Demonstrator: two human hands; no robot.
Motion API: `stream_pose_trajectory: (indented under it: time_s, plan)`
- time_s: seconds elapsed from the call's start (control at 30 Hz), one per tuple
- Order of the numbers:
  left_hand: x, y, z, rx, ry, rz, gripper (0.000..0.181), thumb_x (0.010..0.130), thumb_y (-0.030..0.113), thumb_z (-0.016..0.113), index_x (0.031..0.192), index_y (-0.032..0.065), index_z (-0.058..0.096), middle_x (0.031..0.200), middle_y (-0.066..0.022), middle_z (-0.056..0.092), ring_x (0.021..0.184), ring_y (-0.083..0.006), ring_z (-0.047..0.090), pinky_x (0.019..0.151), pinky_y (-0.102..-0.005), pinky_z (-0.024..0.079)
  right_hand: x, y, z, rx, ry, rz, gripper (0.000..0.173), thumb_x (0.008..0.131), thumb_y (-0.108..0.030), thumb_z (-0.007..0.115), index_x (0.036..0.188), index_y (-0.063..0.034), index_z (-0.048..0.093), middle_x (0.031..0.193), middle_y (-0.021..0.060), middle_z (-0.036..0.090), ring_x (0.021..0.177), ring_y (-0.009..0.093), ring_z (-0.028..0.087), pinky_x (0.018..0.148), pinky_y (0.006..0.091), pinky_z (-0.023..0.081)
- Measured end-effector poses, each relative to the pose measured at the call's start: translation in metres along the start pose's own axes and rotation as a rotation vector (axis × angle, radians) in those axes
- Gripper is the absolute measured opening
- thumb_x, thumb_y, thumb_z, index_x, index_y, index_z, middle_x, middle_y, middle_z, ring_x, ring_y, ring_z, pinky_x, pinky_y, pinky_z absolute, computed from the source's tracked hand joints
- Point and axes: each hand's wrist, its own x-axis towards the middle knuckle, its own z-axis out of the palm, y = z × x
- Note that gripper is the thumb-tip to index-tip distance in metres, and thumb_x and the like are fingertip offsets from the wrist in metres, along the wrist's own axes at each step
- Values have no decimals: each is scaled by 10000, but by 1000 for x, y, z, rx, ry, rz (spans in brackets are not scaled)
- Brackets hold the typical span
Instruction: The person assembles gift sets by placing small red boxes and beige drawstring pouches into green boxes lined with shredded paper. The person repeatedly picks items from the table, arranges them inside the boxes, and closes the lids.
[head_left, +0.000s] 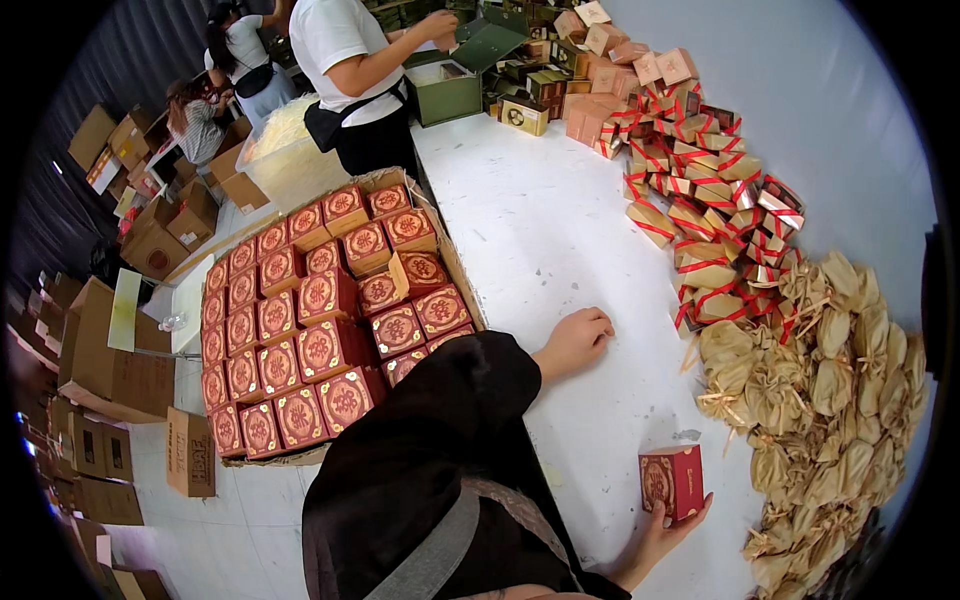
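My left hand (579, 340) rests on the white table (525, 225) with its fingers curled together; nothing shows in it. Nearer the table's lower end, my right hand (664, 534) grips a small red gift box (673, 484) with a gold ornamental pattern, thumb on one side and fingers along the lower edge. The box is upright at the table surface. At my left side, a large open cardboard carton (459, 274) holds rows of similar red boxes (277, 315), some higher than others. One box in it has its flap raised.
Gold fabric pouches (832, 420) lie heaped along the far table edge. Beside them are gold boxes with red ribbons (705, 195), pink boxes (592, 116) and a green case (448, 97). A co-worker (352, 75) stands at the case. Cartons (120, 352) stand on the floor.
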Motion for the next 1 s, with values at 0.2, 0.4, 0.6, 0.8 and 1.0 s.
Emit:
stream_pose_trajectory:
  time_s: [0.2,0.4,0.6,0.8,1.0]
  plan:
    - [-2,0,-2,-1,10,11,85,769,20,595,837,62,624,933,-69,613,815,-257,597,704,-368,496,-2,-7,3,20,-7,-16,818,790,9,642,1489,-59,222,1471,166,280,1323,303,346,1089,425,329]
    - [-1,-3,6,0,31,16,57,769,33,597,813,54,626,894,-74,620,827,-269,599,712,-379,495,0,7,0,-7,-6,-77,810,799,-19,649,1488,-52,227,1471,179,276,1320,306,348,1088,427,332]
    - [-2,-2,3,-2,35,13,64,769,32,591,819,47,627,898,-81,620,826,-272,602,715,-381,496,-1,10,0,5,-22,-86,774,845,-68,638,1494,-66,217,1452,189,317,1296,305,378,1078,418,342]
    - [-11,21,-14,-208,172,-90,82,818,31,548,897,41,564,891,-109,568,817,-298,563,714,-383,462,-5,-3,7,19,-34,-75,745,864,-58,608,1496,-78,215,1435,195,349,1280,304,396,1068,419,353]
    - [-167,60,-74,-272,-386,80,22,818,70,534,805,87,538,767,-83,564,677,-294,597,597,-405,471,-8,-9,10,12,-1,-67,737,862,-62,607,1490,-58,220,1409,206,377,1247,308,431,1043,418,383]
